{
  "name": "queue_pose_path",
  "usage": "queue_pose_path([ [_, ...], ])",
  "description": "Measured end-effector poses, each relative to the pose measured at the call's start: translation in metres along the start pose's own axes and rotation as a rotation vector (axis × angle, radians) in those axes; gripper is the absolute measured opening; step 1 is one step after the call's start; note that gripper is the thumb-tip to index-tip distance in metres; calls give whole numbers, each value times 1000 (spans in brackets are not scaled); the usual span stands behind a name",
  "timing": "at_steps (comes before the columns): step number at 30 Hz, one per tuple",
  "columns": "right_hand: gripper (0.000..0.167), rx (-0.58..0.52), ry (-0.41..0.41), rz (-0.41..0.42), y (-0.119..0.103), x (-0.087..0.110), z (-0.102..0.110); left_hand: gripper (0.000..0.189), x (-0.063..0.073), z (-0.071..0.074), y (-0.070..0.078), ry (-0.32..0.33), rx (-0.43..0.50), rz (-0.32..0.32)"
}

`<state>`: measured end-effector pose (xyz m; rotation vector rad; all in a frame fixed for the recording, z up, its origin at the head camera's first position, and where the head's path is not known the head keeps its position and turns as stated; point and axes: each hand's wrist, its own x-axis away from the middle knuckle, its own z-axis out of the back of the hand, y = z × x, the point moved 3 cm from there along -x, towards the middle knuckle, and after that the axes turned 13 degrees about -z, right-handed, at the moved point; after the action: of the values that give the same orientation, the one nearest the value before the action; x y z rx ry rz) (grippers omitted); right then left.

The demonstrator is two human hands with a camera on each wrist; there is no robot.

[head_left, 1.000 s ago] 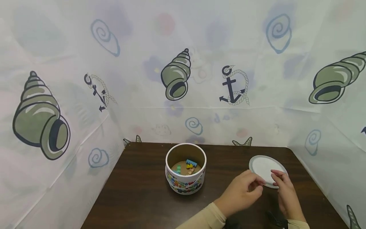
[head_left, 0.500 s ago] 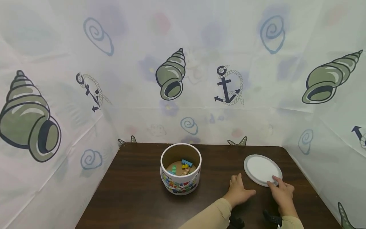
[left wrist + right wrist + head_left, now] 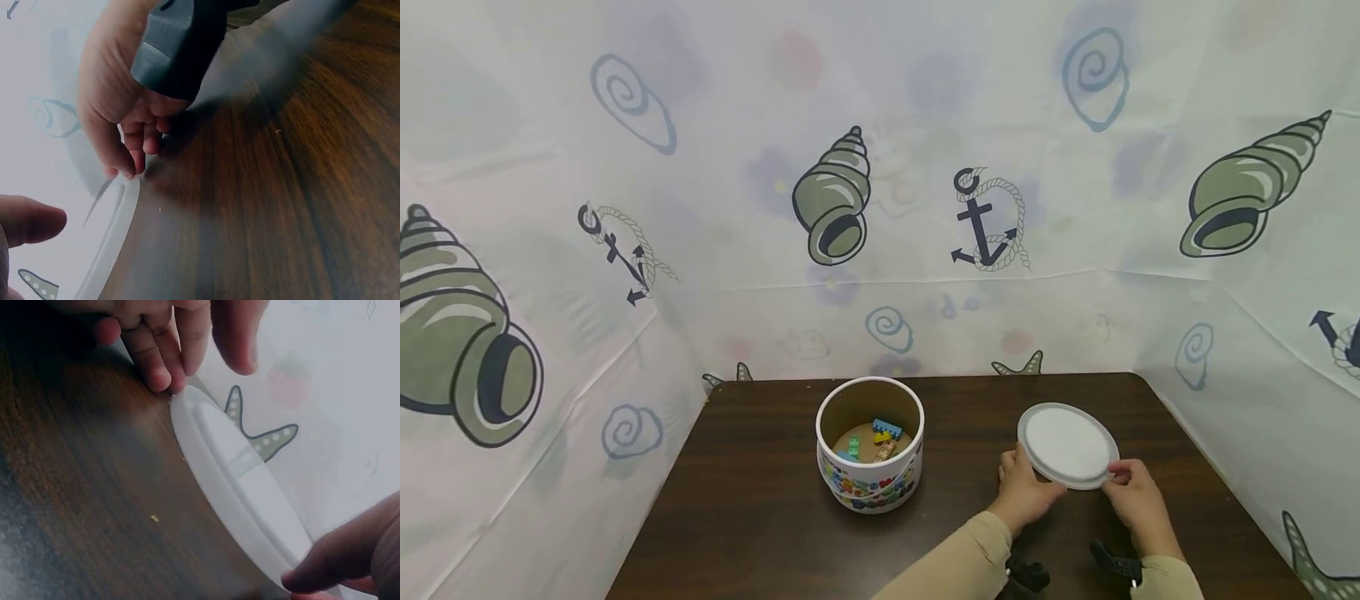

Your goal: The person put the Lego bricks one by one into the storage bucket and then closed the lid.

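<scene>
A round white lid (image 3: pixel 1070 446) is at the right of the dark table in the head view. My right hand (image 3: pixel 1142 506) pinches its right rim between thumb and fingers; the thumb (image 3: pixel 334 556) shows on the rim in the right wrist view. At the left rim, fingertips of my left hand (image 3: pixel 1021 493) touch the edge, while the left thumb (image 3: pixel 31 220) stands apart from it. Whether the lid is raised cannot be told. A white bucket (image 3: pixel 871 487) with a colourful pattern stands open to the left, holding several toy building bricks (image 3: pixel 886 430).
The brown wooden table (image 3: pixel 760 500) carries the bucket and lid. Around its back and sides hangs a white cloth (image 3: pixel 737 208) printed with shells and anchors. A black camera mount (image 3: pixel 1028 573) sits at the left wrist, another (image 3: pixel 1116 564) at the right.
Both hands have parted from close together and come to opposite sides of the lid. The right hand has taken its rim. The lid has shifted slightly left, towards the bucket.
</scene>
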<state>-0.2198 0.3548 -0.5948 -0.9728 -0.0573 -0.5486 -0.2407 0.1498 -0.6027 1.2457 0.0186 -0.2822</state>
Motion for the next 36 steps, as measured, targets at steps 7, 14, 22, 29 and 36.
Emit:
queue_pose_path([
  [7, 76, 30, 5, -66, 5, -5, 6, 103, 2, 4, 6, -8, 39, 3],
  [14, 64, 151, 70, -84, 4, -7, 7, 105, 2, 5, 8, 43, 84, 94],
  [22, 56, 91, 67, -48, -1, -3, 7, 89, -1, 7, 6, 92, 113, 106],
  [29, 50, -87, 31, -40, 3, 0, 9, 61, 7, 23, 18, 231, 495, 259],
  [36, 19, -829, -252, 246, -24, 28, -9, 45, 48, 67, 64, 176, 566, 121],
])
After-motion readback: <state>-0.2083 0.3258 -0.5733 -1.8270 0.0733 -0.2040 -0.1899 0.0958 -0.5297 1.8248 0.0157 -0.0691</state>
